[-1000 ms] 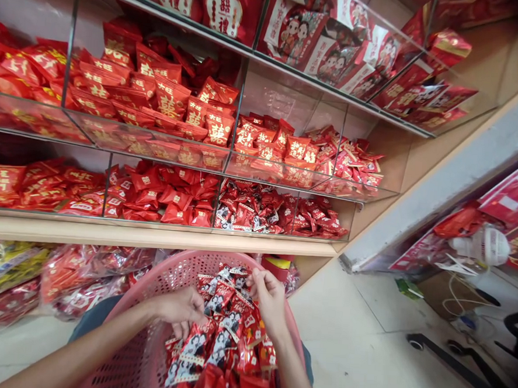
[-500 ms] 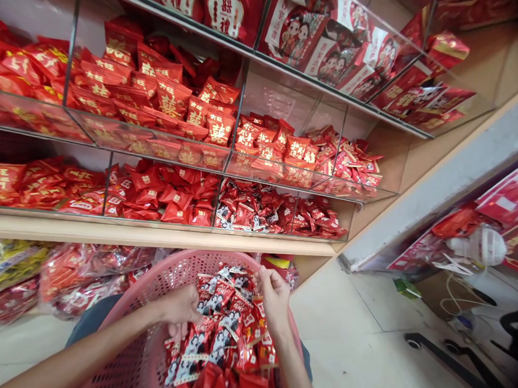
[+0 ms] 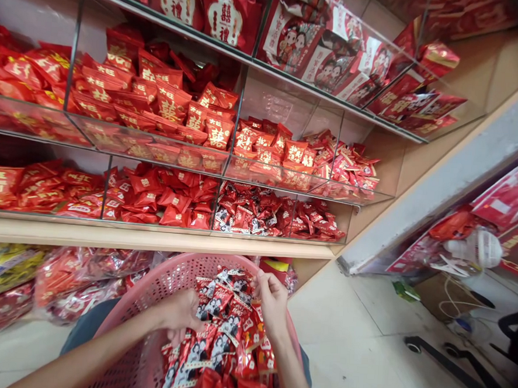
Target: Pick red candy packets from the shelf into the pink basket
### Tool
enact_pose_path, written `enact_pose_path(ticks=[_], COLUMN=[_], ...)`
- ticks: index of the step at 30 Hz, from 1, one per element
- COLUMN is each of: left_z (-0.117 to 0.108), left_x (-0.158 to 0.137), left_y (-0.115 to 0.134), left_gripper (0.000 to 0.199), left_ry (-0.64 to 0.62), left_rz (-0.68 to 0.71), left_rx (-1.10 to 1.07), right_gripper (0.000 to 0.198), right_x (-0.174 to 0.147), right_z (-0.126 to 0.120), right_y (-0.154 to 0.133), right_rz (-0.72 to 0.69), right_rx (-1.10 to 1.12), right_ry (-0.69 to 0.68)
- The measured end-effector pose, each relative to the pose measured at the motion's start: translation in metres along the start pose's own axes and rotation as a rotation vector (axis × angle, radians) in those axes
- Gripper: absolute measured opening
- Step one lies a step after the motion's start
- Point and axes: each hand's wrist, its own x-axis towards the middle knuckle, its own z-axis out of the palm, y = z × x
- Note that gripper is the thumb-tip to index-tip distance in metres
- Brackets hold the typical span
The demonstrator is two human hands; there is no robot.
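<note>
A pink perforated plastic basket [image 3: 135,321] holds a heap of small wrapped packets. Many packets [image 3: 222,323] are red with black-and-white figure prints; plain red ones [image 3: 210,384] lie at the near side. On the left of the heap, my left hand [image 3: 181,315] rests against the packets, thumb apart from its partly hidden, bent fingers, and no packet shows in its grasp. Above the heap's right side, by the far right rim, my right hand [image 3: 272,297] is closed with curled fingertips in a pinch; whatever is between them is hidden.
Beyond the basket stands a shelf unit [image 3: 150,243] with clear-fronted compartments of red packets [image 3: 150,102]. Plastic bags of goods [image 3: 76,276] lie under it on the left. At right are a white fan [image 3: 479,247] and a black chair base [image 3: 459,367] on the tiled floor.
The view has shifted very slightly. My left hand has edged a little left and down on the packets. The right hand stays nearly in place, still pinched.
</note>
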Motion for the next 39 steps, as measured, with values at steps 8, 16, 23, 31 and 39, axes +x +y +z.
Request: enact_pose_path(ticks=[8,16,23,31,39], left_z=[-0.012,-0.023,-0.022,-0.022,-0.020], left_x=[-0.001,0.008,0.012,0.007,0.004], left_y=[0.007,0.008,0.002,0.005,0.007], left_gripper=[0.057,0.051,0.050,0.048,0.048], left_ry=[0.187,0.581,0.565,0.524,0.505], left_rz=[0.239,0.524,0.528,0.520,0.534], left_rx=[0.012,0.015,0.003,0.070,0.029], right_gripper=[0.037,0.029,0.027,0.049,0.033], right_x=[-0.001,0.039,0.101,0.122,0.126], right_z=[0.001,0.011,0.059,0.094,0.080], right_y=[0.000,-0.043,-0.079,-0.080,-0.072], right_rz=[-0.030,-0.287,-0.295,-0.006,0.002], right_rx=[-0.044,-0.376,-1.017,-1.107,-0.921], right_ry=[-0.016,-0.150,0.002,0.018,0.048])
